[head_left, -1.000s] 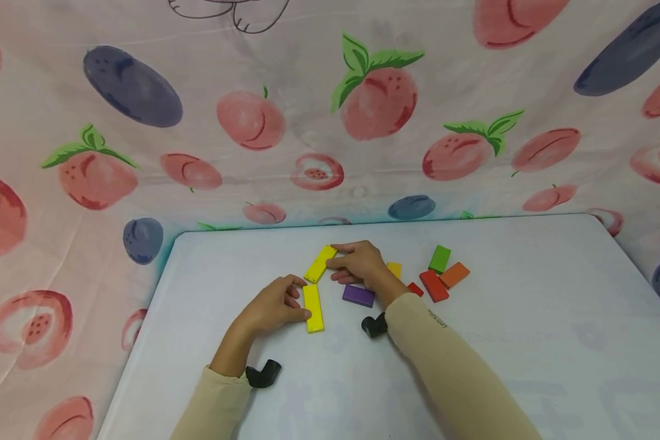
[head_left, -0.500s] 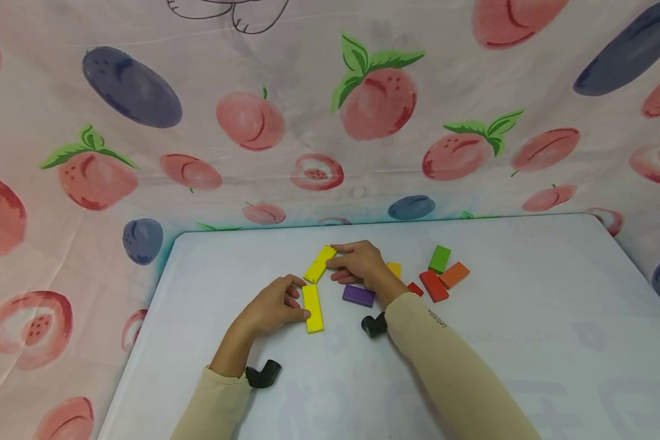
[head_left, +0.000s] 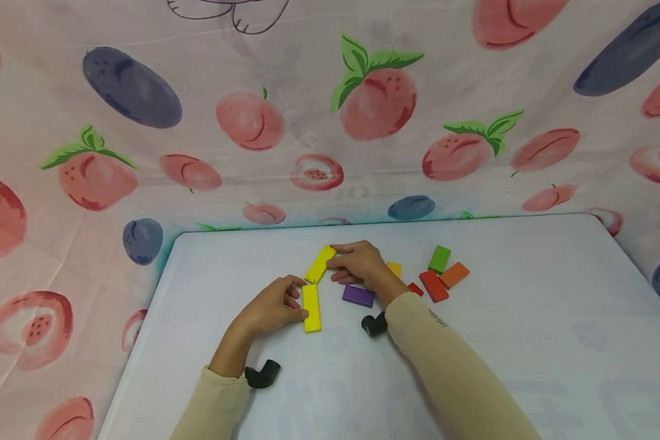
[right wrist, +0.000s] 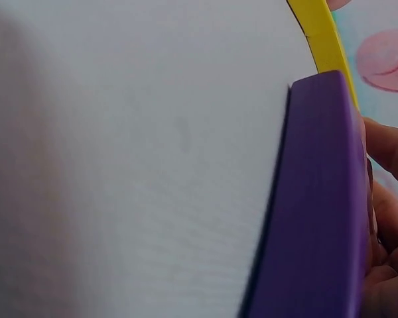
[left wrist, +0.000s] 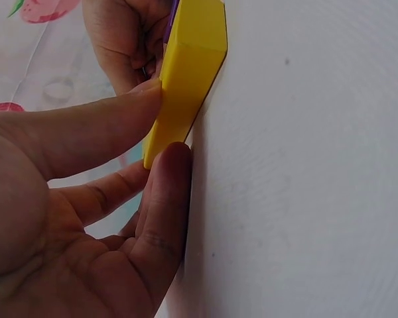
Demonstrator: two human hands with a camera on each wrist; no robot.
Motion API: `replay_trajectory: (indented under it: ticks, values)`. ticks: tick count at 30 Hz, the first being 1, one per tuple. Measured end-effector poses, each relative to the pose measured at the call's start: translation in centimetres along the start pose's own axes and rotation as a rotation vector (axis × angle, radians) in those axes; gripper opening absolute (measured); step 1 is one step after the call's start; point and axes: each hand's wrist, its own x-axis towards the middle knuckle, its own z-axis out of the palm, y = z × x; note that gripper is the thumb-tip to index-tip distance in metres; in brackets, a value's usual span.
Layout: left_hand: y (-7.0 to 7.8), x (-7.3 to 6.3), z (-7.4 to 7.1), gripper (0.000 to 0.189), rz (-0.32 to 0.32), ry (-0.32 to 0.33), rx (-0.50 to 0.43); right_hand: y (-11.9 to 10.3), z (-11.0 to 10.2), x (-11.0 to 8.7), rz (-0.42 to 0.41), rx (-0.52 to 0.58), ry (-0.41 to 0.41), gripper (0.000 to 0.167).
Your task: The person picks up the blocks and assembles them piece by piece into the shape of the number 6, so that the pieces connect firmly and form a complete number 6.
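Observation:
Two yellow blocks lie end to end at an angle on the white table. My left hand (head_left: 275, 305) holds the nearer yellow block (head_left: 311, 308) at its left side, thumb near the front end and index finger near the far end. In the left wrist view, thumb and fingers meet that block's edge. The farther yellow block (head_left: 319, 264) slants up to the right. My right hand (head_left: 359, 261) holds its right side with thumb and index finger, other fingers folded under. A purple block (right wrist: 312, 199) lies close below the right hand, untouched in the head view.
Right of the right forearm lie a green block (head_left: 439, 258), a red block (head_left: 434, 286) and an orange block (head_left: 454, 275). A yellow-orange block (head_left: 394, 269) and another red block (head_left: 415, 289) are partly hidden by that arm. A fruit-print cloth (head_left: 308, 110) hangs behind the white table (head_left: 528, 275).
The nearer yellow block has shifted slightly left at its front end, with the left thumb. The farther yellow block and the right hand look almost unmoved.

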Motion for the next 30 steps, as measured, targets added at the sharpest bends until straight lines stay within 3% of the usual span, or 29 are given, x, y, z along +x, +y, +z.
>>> replay_trajectory:
  ticks: [13,22,30]
  values:
    - [-0.26,0.04,-0.01,0.054,0.015,-0.008,-0.012,0.01,-0.04,-0.16,-0.017,-0.004,-0.012,0.058]
    - [-0.15,-0.05,-0.09,0.054,0.025,-0.019,-0.019,0.11,0.35,0.10,-0.053,0.010,0.049,0.042]
    - [-0.14,0.03,-0.04,0.054,0.016,-0.012,-0.012,0.12,0.46,0.19,-0.057,-0.006,0.068,0.041]
